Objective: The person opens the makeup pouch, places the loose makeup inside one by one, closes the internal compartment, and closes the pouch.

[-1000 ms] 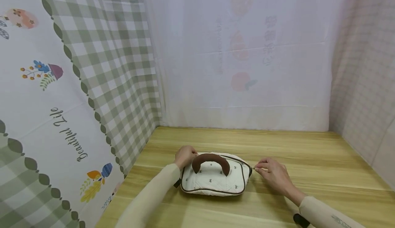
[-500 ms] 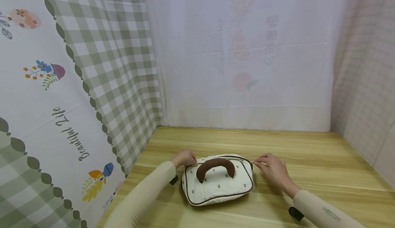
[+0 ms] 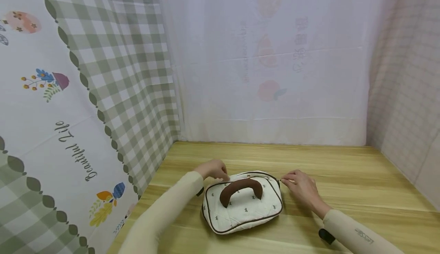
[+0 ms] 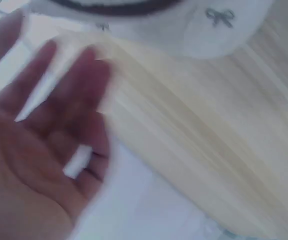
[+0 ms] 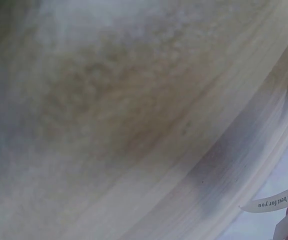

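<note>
A white quilted zip bag (image 3: pixel 256 212) with small bow prints, brown piping and a brown arched handle (image 3: pixel 240 184) lies on the wooden table. My right hand (image 3: pixel 303 188) pinches the zipper pull (image 3: pixel 280 180) between thumb and forefinger at the bag's back right corner. At the back left edge, my left hand (image 3: pixel 212 169) is bent down over the bag, fingertips right at its fabric. The left wrist view shows that hand's fingers (image 4: pixel 79 95) loosely bent and blurred, beside the edge of the bag. The right hand itself is hardly visible in the right wrist view.
The wooden table (image 3: pixel 343 170) extends around the bag. A white cloth (image 3: pixel 220 93) hangs behind it, a green checked cloth (image 3: pixel 137 74) on the left, and a pale cloth (image 3: pixel 409 93) on the right. A printed strip (image 5: pixel 274 204) shows in the right wrist view's corner.
The bag has turned slightly and slid toward the viewer. My left hand has shifted along its back edge to the right. The right hand keeps its pinch, slightly farther back.
</note>
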Tool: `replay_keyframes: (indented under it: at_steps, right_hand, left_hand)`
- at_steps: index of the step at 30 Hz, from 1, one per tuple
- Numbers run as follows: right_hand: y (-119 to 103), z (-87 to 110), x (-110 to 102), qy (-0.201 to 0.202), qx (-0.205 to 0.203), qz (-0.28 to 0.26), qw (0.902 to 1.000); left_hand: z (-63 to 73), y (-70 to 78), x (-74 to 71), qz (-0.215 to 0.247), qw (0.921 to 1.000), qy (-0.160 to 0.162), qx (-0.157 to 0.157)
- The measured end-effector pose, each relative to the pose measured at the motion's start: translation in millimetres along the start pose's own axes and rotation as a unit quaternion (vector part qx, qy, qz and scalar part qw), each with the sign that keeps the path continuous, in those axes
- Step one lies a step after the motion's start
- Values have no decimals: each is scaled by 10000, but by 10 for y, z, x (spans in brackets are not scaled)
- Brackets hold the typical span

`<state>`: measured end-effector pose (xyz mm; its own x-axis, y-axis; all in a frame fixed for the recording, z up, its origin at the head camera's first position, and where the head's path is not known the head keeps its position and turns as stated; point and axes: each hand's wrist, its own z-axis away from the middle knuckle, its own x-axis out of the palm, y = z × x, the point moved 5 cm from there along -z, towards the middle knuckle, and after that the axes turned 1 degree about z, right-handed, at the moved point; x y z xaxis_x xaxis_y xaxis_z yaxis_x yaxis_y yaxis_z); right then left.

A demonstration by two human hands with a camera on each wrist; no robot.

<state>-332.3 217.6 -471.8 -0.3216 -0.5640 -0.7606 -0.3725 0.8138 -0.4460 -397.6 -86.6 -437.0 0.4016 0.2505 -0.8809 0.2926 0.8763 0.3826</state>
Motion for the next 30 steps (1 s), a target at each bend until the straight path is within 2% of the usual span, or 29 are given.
replay_keyframes:
  at_steps: [3,5,7,11,16,20,24,30]
  right_hand:
    - [1,3,16,39,-16,-47,10000]
    - [-7,9,25,58,-20,-89,9999]
    - [-9,10,38,60,-8,-97,9999]
    - [-10,12,55,52,53,-130,9999]
    - [-3,19,66,27,133,-158,9998]
    - [0,23,67,-7,174,-165,9997]
    - [-19,27,57,15,120,-147,9998]
    - [-64,41,41,44,-100,-77,9999]
  left_hand:
    - [-108,141,12,105,9971,327,675]
    - [-168,226,48,174,9947,384,943]
    - [-209,293,92,361,9932,333,1058]
    - [-266,372,170,827,9906,230,1062]
    - [-316,375,228,1203,9879,249,949]
    - [-351,380,258,1114,9879,335,1023]
    - [-366,395,239,962,9878,586,1075]
    - [-406,306,166,849,9872,1044,856]
